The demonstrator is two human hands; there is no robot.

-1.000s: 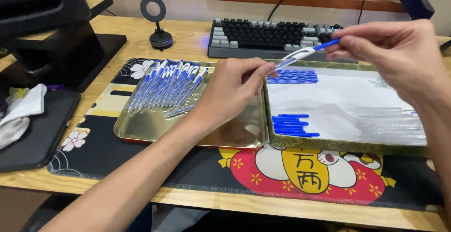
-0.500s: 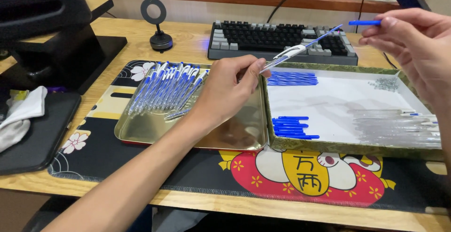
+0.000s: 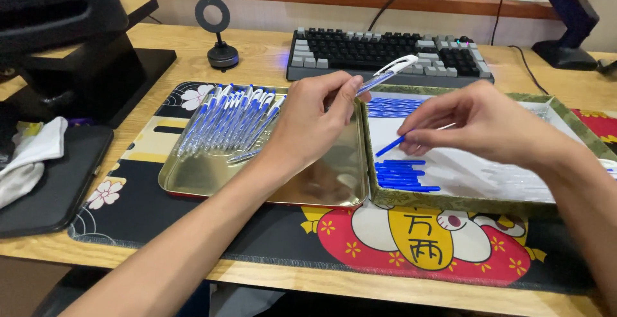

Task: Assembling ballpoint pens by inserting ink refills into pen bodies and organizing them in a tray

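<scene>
My left hand (image 3: pixel 318 121) pinches a clear pen barrel with a white clip (image 3: pixel 389 71), tilted up toward the keyboard. My right hand (image 3: pixel 479 123) holds a thin blue refill (image 3: pixel 390 146) low over a green-rimmed tray (image 3: pixel 450 202) with a white floor. Just below the refill lies a small pile of blue refills (image 3: pixel 402 174), and a second blue pile (image 3: pixel 392 106) sits at the tray's far left. A gold metal tray (image 3: pixel 308 192) to the left carries a row of several assembled blue-and-white pens (image 3: pixel 228 121).
A black and grey keyboard (image 3: pixel 385 53) lies behind the trays. A black stand (image 3: pixel 77 47) and a dark pad with a white cloth (image 3: pixel 26 156) are at the left. A monitor foot (image 3: pixel 569 50) sits far right. A patterned desk mat (image 3: pixel 418 240) is under both trays.
My right hand pulled the blue refill out of the pen barrel, then came down from near the keyboard to just above the refill pile. My left hand kept the barrel almost still.
</scene>
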